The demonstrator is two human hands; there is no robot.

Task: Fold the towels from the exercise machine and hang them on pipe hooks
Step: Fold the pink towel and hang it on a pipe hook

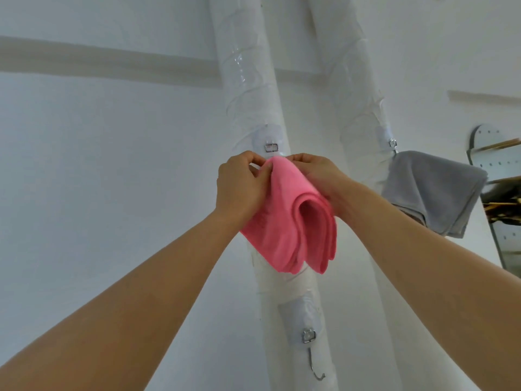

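White walls fill the head view, crossed by two wrapped white pipes, the left pipe (pixel 248 88) near the middle and the right pipe (pixel 358 88) beside it. A folded pink towel (pixel 293 218) is held up against the left pipe, just below a metal hook plate (pixel 271 147). Its top edge is pinched by the left hand (pixel 241 187) and by the right hand (pixel 315 173), fingers curled on the cloth from either side (the hook itself is hidden behind the fingers). A folded grey towel (pixel 431 190) is seen hanging from the hook on the right pipe (pixel 392 143). Lower on the left pipe a bare hook (pixel 313 354) is fixed.
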